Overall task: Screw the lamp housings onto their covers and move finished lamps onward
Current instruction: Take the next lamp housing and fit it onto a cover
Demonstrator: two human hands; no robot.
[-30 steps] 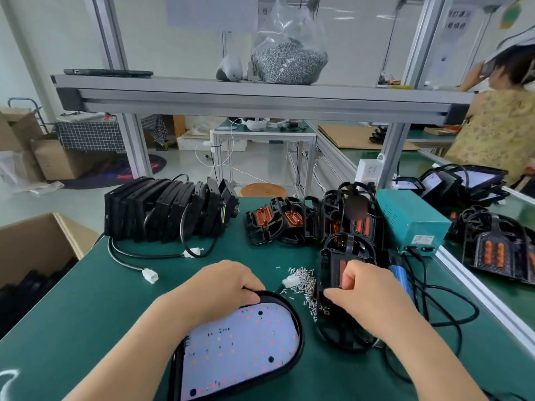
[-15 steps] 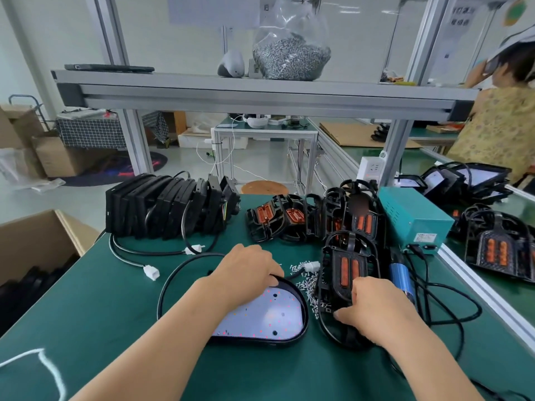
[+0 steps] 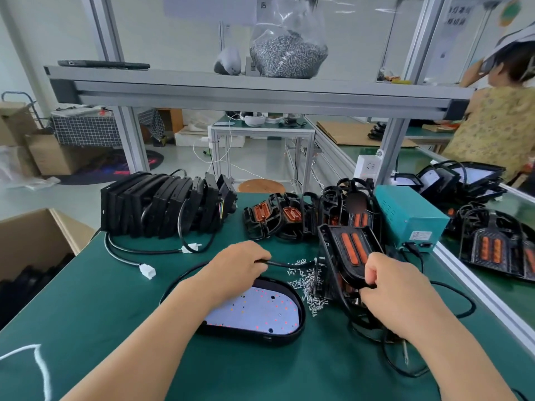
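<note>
A black lamp housing with a white LED board (image 3: 254,311) lies flat on the green table (image 3: 86,314) in front of me. My left hand (image 3: 236,263) hovers over its far edge and pinches the housing's black cable (image 3: 285,264). My right hand (image 3: 390,280) grips the near rim of a black cover with orange seals (image 3: 351,251), which is tilted up on its edge. A scatter of small silver screws (image 3: 308,282) lies between the housing and the cover.
A row of upright black housings (image 3: 162,206) stands at the back left, with white-plug cables (image 3: 147,270) trailing forward. More covers (image 3: 289,215) pile behind the screws. A teal power box (image 3: 411,218) sits right, a cardboard box (image 3: 31,241) left. Another person (image 3: 498,123) works far right.
My right hand has lifted the cover from flat to tilted on edge. My left hand moved off the housing's rim and took hold of its cable. The housing now lies flat.
</note>
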